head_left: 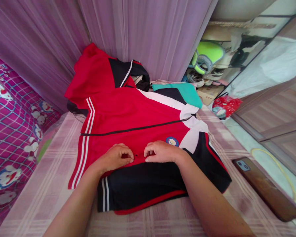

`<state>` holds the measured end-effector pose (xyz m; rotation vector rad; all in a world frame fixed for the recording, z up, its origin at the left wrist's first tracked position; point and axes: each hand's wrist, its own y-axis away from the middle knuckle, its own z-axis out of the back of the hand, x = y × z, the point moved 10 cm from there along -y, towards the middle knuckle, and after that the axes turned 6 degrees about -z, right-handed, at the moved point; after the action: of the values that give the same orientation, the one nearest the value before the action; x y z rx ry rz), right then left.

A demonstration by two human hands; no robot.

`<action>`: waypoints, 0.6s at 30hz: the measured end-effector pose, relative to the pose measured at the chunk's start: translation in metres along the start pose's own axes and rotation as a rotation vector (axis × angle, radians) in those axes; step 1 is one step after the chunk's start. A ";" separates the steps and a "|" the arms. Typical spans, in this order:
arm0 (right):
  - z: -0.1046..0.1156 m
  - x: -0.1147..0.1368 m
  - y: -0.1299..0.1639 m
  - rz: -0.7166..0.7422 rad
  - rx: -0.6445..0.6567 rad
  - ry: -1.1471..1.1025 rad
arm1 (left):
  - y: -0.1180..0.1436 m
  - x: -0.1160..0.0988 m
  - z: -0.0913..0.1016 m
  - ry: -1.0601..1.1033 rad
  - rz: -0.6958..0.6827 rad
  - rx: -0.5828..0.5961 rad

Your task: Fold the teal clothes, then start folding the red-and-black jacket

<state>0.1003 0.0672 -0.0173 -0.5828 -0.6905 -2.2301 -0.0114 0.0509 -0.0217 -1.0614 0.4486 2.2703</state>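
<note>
A red zip-up jacket (128, 110) with black and white panels lies front up on the table, its dark zip closed and running across it. White stripes band its hem at the left, and a round blue badge (172, 141) sits on the chest. The near black sleeve (143, 179) is laid along the jacket's side. My left hand (117, 156) pinches the red cloth near that sleeve. My right hand (161, 152) pinches the same edge a short way to the right. A small dark spot shows on the cloth between my fingertips.
More red and black clothing (96, 70) is heaped behind the jacket, beside folded teal cloth (187, 92). A phone (266, 189) lies at the table's right edge. A purple curtain (143, 39) hangs behind; a shelf with shoes (212, 74) stands at the back right.
</note>
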 end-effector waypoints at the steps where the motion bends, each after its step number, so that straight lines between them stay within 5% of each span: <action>1: 0.001 -0.001 0.002 -0.008 -0.008 -0.002 | 0.002 0.000 0.000 0.022 0.003 0.010; 8: -0.006 0.016 0.035 -0.017 -0.097 0.027 | 0.012 0.018 0.004 0.117 0.080 -0.115; 18: -0.017 0.007 0.073 -0.061 -0.327 -0.022 | 0.046 0.031 0.021 0.305 0.123 -0.414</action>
<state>0.1465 0.0093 -0.0042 -0.7543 -0.3587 -2.4161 -0.0680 0.0378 -0.0304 -1.6401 0.1652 2.3754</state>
